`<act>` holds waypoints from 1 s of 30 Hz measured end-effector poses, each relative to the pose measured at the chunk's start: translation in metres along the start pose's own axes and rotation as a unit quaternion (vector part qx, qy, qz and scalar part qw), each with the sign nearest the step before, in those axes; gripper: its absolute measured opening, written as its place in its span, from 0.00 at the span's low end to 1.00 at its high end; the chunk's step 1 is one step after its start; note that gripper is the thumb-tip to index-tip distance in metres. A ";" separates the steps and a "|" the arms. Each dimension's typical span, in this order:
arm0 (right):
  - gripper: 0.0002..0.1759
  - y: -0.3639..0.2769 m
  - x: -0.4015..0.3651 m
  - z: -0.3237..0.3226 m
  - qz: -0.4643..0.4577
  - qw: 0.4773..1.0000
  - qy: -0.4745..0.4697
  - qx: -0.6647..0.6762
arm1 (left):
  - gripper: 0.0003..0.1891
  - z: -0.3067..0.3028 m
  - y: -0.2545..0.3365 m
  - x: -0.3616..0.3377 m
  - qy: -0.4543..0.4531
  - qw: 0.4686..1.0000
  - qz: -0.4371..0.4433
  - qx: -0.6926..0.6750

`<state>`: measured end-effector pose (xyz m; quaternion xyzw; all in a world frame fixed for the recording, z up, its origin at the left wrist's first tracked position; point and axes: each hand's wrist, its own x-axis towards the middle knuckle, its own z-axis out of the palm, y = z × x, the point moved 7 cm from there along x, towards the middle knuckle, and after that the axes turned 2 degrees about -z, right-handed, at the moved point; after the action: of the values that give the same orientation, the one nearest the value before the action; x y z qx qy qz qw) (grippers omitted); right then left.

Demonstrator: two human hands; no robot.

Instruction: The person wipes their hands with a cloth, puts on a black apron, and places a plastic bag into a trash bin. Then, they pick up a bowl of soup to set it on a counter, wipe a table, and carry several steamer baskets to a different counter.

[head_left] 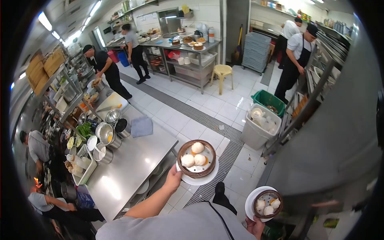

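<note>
My left hand [173,179] grips the rim of a white plate [212,176], out in front of my body. On that plate stands a round bamboo steamer basket [185,170] holding three white buns [199,160], with bits of orange showing beneath them. Lower and to the right, my right hand [255,227] is closed on the edge of another white plate [250,200]. A smaller steamer basket [281,209] sits on it, with three pale dumplings [268,210] inside. Both baskets are uncovered.
A steel worktable [132,160] with pots and a blue cloth [142,126] is at my left. Grey bin [260,136], green crate [269,100] and shelving line the right. A yellow stool [222,76] stands ahead on the tiles. Several people work on both sides.
</note>
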<state>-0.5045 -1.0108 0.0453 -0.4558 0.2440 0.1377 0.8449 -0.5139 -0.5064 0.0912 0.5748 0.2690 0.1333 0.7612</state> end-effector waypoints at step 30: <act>0.28 0.004 0.504 0.681 0.203 0.934 -0.270 -0.120 | 0.24 -0.162 0.164 0.430 0.321 0.939 0.067 -0.103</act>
<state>0.1141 -0.4338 0.0886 -0.4398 0.0754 0.4522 0.7723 -0.2351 -0.1065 0.1046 0.4366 0.4447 0.3885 0.6788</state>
